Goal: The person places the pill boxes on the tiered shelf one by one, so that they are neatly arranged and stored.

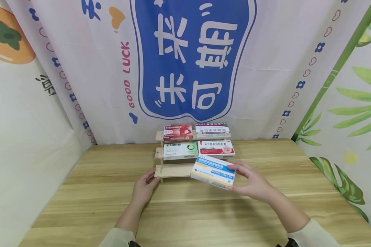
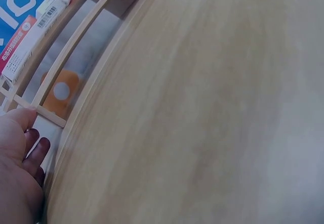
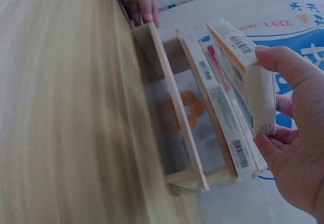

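A white, blue and yellow medicine box (image 1: pixel 214 172) is tilted in my right hand (image 1: pixel 254 181), held by its right end between thumb and fingers. It overlaps the right part of the lowest step in the head view. That step belongs to a three-tier wooden display rack (image 1: pixel 173 170). My left hand (image 1: pixel 144 188) grips the rack's left front end, with the thumb (image 2: pixel 23 117) at the corner. On the middle tier lie a white-green medicine box (image 1: pixel 180 151) and a white-red one (image 1: pixel 216 149). The top tier bears a red box (image 1: pixel 177 132) and a white-purple-green box (image 1: pixel 212 130).
The rack stands on a wood-grain table (image 1: pixel 105 199), near its back edge. Behind it hangs a printed white curtain (image 1: pixel 266 68) with a large blue panel. More printed cloth (image 1: pixel 343 130) closes off the right side, and white cloth (image 1: pixel 21 137) the left.
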A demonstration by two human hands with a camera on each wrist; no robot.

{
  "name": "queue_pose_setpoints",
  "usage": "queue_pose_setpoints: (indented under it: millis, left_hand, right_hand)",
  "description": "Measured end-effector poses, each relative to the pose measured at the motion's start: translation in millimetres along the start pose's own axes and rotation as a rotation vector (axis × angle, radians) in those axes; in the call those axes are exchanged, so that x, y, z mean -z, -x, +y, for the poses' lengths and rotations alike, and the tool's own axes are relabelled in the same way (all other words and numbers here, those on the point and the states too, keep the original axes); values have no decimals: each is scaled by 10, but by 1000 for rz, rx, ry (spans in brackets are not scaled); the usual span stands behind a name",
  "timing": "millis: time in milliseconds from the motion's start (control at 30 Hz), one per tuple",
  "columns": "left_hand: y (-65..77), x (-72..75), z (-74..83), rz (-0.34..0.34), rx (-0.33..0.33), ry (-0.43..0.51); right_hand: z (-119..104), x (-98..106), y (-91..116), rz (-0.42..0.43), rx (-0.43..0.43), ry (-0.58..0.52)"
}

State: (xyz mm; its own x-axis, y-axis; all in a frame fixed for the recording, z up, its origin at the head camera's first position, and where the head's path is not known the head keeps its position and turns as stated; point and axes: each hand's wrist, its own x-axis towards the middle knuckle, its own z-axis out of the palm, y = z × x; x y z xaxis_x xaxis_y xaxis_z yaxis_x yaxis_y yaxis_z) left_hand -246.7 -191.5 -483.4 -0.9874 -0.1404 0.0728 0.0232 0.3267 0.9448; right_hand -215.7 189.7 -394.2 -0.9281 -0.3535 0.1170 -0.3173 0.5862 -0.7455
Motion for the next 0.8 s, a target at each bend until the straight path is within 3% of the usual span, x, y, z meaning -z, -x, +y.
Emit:
queue_pose_setpoints:
  millis: [267, 800]
  left_hand:
    - [-4, -3, -1, 12, -2, -4]
    - [-9, -8, -13, 22, 6, 6]
  right_hand:
    - [71, -270, -145, -40, 42, 55]
    - [147, -583, -447, -93, -5, 53]
